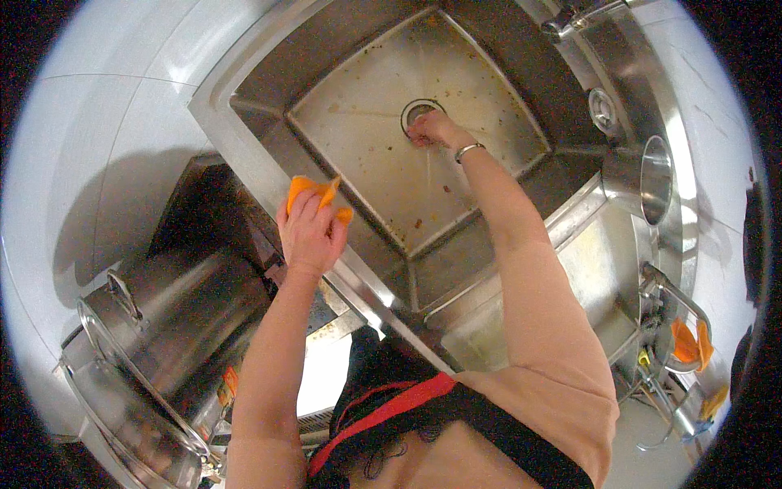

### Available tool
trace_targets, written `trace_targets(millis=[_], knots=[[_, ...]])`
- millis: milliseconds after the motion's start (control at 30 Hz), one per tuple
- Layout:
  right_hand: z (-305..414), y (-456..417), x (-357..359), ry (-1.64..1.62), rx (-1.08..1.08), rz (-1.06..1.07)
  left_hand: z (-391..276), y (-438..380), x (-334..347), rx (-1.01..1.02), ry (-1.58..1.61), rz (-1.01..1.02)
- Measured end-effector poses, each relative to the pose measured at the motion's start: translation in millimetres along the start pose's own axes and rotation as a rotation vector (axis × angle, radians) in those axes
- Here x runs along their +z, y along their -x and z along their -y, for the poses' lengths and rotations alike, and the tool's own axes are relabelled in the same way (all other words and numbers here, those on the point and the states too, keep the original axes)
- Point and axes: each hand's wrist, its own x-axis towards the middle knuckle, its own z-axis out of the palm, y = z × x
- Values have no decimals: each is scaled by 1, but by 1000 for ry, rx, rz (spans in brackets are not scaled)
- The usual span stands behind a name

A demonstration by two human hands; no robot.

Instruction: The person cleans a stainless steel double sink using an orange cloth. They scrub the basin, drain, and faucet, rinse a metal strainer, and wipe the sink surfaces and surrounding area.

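My left hand (pixel 313 235) is closed around an orange cloth (pixel 303 186) over the near left rim of a stainless steel sink (pixel 366 153). Down on the basin floor, my right hand (pixel 432 129) has its fingers at the drain strainer (pixel 421 110); the fingertips are partly hidden, so whether they grip it cannot be told. Small brown and orange food scraps (pixel 418 224) are scattered over the basin floor, with several near the front corner. A metal band circles my right wrist.
Large stainless steel pots (pixel 201 305) stand to my left. A second sink basin (pixel 592 269) adjoins on the right, with a faucet (pixel 678 293) and an orange cloth (pixel 690 342) hung on it. A round metal container (pixel 655 180) sits along the back ledge beside a metal strainer (pixel 602 110).
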Motion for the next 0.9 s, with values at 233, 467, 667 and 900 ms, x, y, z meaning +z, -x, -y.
trace_targets(millis=[233, 467, 667, 900], knots=[[69, 70, 17, -1210, -139, 178, 0, 2, 6, 30, -13, -24], [118, 209, 69, -1087, -195, 3, 5, 6, 5, 2, -75, 10], [86, 419, 141, -1133, -110, -216, -2, -4, 3, -4, -125, 85], [50, 630, 296, -1289, 178, -370, 3, 7, 11, 153, -17, 5]])
